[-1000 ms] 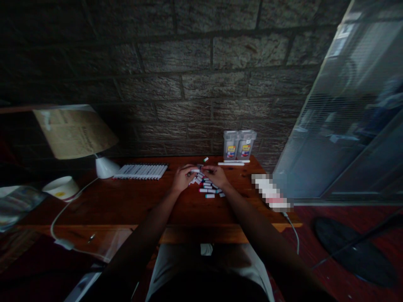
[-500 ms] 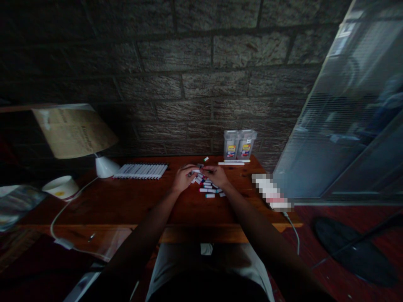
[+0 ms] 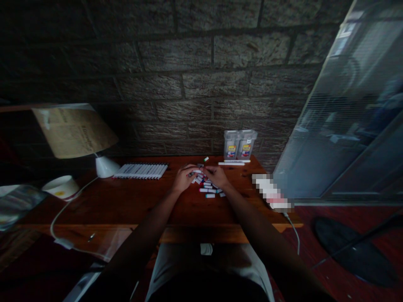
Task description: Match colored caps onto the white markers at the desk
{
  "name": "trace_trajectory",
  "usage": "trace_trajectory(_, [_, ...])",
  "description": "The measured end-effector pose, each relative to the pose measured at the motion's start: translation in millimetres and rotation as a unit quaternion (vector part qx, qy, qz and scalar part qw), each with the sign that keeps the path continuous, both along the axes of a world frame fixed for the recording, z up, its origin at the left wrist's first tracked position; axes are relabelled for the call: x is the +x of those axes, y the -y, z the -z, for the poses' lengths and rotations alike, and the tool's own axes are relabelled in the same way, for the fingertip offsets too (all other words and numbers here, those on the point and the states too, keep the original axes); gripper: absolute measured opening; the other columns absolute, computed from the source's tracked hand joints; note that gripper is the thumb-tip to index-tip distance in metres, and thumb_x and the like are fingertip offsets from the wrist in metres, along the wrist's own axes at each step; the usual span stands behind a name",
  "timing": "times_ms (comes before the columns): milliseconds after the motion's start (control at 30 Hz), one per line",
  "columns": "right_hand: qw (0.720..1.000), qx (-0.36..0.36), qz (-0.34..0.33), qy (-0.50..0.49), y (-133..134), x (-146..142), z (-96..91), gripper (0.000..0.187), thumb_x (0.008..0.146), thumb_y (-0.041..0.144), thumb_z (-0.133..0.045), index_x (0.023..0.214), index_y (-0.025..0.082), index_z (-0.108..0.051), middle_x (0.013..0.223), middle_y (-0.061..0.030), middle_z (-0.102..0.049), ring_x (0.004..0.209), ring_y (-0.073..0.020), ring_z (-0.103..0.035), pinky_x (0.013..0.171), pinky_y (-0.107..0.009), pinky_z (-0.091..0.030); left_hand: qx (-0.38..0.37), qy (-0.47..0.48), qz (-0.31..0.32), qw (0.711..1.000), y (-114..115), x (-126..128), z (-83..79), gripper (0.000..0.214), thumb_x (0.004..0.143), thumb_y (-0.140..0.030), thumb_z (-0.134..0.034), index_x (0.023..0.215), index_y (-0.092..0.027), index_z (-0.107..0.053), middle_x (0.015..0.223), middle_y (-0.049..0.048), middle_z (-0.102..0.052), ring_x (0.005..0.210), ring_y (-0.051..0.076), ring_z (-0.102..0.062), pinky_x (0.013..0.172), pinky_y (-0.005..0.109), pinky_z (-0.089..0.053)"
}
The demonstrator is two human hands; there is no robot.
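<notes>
My left hand (image 3: 183,178) is closed, its fingertips pinching a white marker (image 3: 197,171). A small reddish end shows beside these fingers. Opposite it, my right hand (image 3: 216,175) has its thumb and fingers drawn together at the marker's other end; the exact grip is too dark and small to make out. Under and between both hands lies a loose pile of short white marker caps (image 3: 210,196) with coloured ends, partly covered by my fingers. One cap with a green end (image 3: 206,159) lies apart, beyond my hands.
A row of white markers (image 3: 141,170) lies left, near a lamp (image 3: 105,167) and a paper cup (image 3: 62,187). Two clear plastic cases (image 3: 239,144) stand against the brick wall, with white markers (image 3: 233,163) before them. A blurred-out device (image 3: 272,193) with a cable lies right.
My fingers have shifted slightly around the white marker, and a reddish end now shows by my left fingers. The pile, the row of markers and the cases have stayed put.
</notes>
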State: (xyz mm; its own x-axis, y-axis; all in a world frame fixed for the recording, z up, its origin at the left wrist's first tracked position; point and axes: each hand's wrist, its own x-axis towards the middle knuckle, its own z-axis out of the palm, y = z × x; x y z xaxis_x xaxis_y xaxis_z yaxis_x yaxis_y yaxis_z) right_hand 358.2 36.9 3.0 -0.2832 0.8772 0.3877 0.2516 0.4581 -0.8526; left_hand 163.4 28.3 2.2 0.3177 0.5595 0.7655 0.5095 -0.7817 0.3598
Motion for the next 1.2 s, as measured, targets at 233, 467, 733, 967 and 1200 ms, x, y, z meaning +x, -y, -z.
trace_trajectory(233, [0.999,-0.036,0.008,-0.005,5,-2,-4.8,0.038,0.082,0.050,-0.068,0.099,0.018,-0.078,0.078,-0.0036,-0.075,0.057,-0.0143,-0.066,0.052,-0.022,-0.046,0.029,0.005,-0.005,1.000,1,5,-4.6,0.015,0.088,-0.023,-0.064,0.099,-0.021,-0.074,0.102,0.0077,-0.073,0.097,0.019,-0.067,0.088,0.034,-0.052])
trace_trajectory(467, [0.989,-0.059,0.114,-0.070,-5,0,-0.7,0.033,0.083,0.042,-0.069,0.101,0.016,-0.076,0.082,-0.0046,-0.076,0.056,-0.0144,-0.066,0.054,-0.023,-0.049,0.039,0.056,-0.064,0.996,8,8,-9.8,0.017,0.088,-0.036,-0.066,0.086,-0.020,-0.073,0.085,0.0049,-0.074,0.083,0.018,-0.066,0.080,0.031,-0.050])
trace_trajectory(733, [0.982,-0.059,0.033,-0.177,-8,-6,0.6,0.045,0.072,0.052,-0.075,0.099,0.016,-0.075,0.096,-0.0064,-0.075,0.060,-0.0114,-0.060,0.052,-0.022,-0.050,-0.225,0.149,-0.029,0.963,9,13,-4.4,0.054,0.090,-0.065,-0.047,0.084,-0.016,-0.070,0.057,0.0001,-0.063,0.047,0.012,-0.053,0.048,0.023,-0.040])
trace_trajectory(967, [0.984,-0.071,-0.032,-0.161,-1,-10,-2.8,0.044,0.066,0.052,-0.078,0.096,0.019,-0.075,0.094,-0.0041,-0.075,0.070,-0.0146,-0.064,0.060,-0.025,-0.055,-0.271,0.249,-0.053,0.928,1,10,-9.2,0.068,0.086,-0.076,-0.041,0.058,-0.017,-0.061,0.052,0.0043,-0.061,0.044,0.011,-0.051,0.045,0.024,-0.039])
trace_trajectory(1200, [0.984,-0.076,-0.062,-0.150,-4,-10,4.1,0.046,0.070,0.051,-0.076,0.101,0.017,-0.073,0.096,-0.0055,-0.074,0.066,-0.0129,-0.061,0.059,-0.025,-0.050,-0.289,0.273,-0.029,0.917,-1,8,-7.7,0.062,0.082,-0.073,-0.051,0.058,-0.017,-0.062,0.053,0.0020,-0.059,0.045,0.010,-0.049,0.046,0.024,-0.037])
